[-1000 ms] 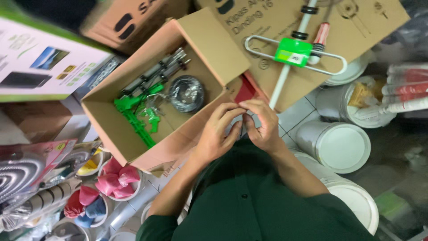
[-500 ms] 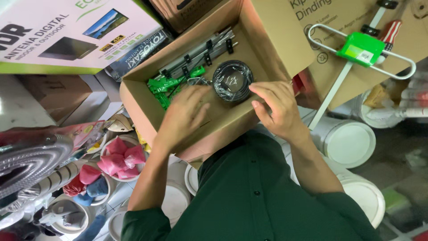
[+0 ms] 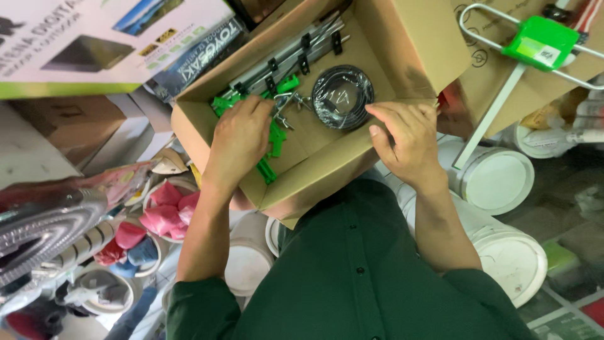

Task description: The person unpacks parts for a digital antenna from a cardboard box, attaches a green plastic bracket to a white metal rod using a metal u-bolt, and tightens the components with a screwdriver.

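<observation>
An open cardboard box (image 3: 402,44) rests in front of me, against my chest. Inside lie green plastic parts (image 3: 274,135), a bundle of grey metal rods with black clips (image 3: 296,53), small metal brackets (image 3: 286,104) and a coil of black cable in clear wrap (image 3: 343,97). My left hand (image 3: 240,140) is inside the box, fingers down on the green parts and brackets. Over the box's near edge, my right hand (image 3: 406,141) has its fingertips next to the cable coil. Neither hand has lifted anything.
An assembled antenna with a green hub (image 3: 540,41) lies on cardboard at top right. White lidded buckets (image 3: 497,179) stand to the right and below. A printed product box (image 3: 94,38) is at top left; bowls of pink and blue items (image 3: 160,214) are at left.
Both hands moved from my chest up into the box. The left hand went onto the green parts, and the right hand settled at the near edge by the coil.
</observation>
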